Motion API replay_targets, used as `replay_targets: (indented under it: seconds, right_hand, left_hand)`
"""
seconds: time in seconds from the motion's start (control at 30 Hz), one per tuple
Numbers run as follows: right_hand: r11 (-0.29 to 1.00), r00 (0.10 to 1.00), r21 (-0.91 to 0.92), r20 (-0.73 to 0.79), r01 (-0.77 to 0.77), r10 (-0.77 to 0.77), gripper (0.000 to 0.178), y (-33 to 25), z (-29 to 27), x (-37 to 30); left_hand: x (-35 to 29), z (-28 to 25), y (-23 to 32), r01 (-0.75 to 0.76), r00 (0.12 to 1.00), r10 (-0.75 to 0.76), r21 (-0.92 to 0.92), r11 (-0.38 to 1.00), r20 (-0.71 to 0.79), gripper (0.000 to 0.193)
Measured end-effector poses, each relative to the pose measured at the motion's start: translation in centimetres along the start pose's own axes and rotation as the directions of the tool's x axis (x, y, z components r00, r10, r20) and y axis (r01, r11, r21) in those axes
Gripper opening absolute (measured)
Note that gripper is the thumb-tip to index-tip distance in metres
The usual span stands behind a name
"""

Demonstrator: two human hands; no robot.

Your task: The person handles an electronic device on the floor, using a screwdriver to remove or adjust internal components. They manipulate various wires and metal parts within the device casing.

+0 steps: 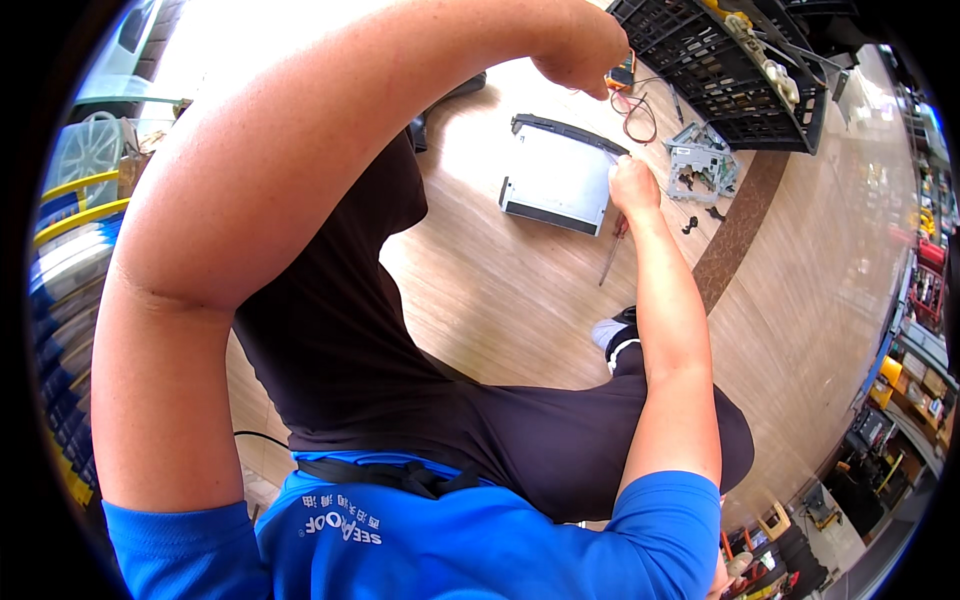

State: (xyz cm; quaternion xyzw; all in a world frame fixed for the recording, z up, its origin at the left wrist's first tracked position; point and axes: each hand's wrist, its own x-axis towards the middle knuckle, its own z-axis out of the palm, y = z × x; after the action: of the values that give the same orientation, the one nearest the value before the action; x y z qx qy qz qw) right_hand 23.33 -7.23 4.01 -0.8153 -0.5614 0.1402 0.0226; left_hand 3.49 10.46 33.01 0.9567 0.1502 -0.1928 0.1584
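Observation:
A flat silver device box [555, 180] with dark front and back edges lies on the floor. At its right far corner my right hand [635, 184] is closed; what it grips, if anything, is hidden by the fist. A screwdriver [614, 245] with a red and black handle lies just below that hand. My left hand [588, 52] stretches across the top, beside an orange and black multimeter [622, 70] with looped red and black leads [640, 120]. The left fingers are mostly hidden behind the hand, so whether they touch the meter is unclear.
A black plastic crate [715, 80] with parts on top stands far right. Near it lie a metal frame [695, 170], small black pieces [690, 226] and a thin pen-like tool [677, 103]. A dark floor strip [740, 240] runs past my shoe [618, 335]. Loaded shelves line the right side.

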Motion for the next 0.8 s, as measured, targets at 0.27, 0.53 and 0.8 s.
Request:
replay_targets:
  seconds: [0.27,0.53,0.8]
  right_hand:
    - [0.995,0.998,0.080,-0.022,-0.054,0.056,0.022,0.0,-0.2,-0.3]
    - [0.998,0.999,0.061,-0.030,-0.015,0.017,0.020,0.4,0.0,-0.4]
    - [0.996,0.996,0.048,-0.057,0.071,-0.068,0.023,0.9,0.5,-0.7]
  left_hand:
    - [0.0,0.0,0.1,0.004,1.000,-0.004,-0.002,1.000,0.001,0.034]
    - [0.5,0.3,0.3,0.044,0.999,-0.045,0.028,0.999,0.008,0.034]
    - [0.9,0.8,0.0,0.011,1.000,-0.010,0.026,1.000,-0.014,0.034]
